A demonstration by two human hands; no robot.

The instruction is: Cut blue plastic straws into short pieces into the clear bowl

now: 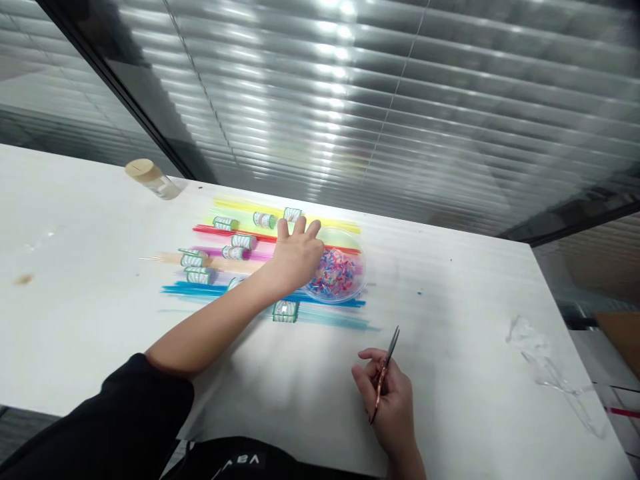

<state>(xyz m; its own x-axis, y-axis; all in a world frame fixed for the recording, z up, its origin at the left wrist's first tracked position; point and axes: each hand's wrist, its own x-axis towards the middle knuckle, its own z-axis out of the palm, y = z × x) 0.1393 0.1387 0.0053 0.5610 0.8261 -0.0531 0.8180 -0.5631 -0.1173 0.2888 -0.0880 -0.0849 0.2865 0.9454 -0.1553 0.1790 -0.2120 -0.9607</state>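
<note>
My right hand [395,407] holds a pair of small scissors [384,373] with copper-coloured handles, low over the table, blades pointing up and away. Stretched across the table, my left hand [299,259] lies over bundles of thin coloured strands, its visible fingers spread and its thumb hidden. Just right of it stands a clear round bowl [361,277] with many tiny red, blue and white cut pieces [336,272]. A red bundle [210,231] and a blue bundle [193,289] pass beneath the hand or forearm. Printed paper labels [285,311] wrap several bundles.
A bottle with a beige cap [153,179] stands at the back left of the white table [465,320]. Crumpled clear plastic wrap [537,347] lies near the right edge. Window blinds [320,87] rise behind the table's far edge.
</note>
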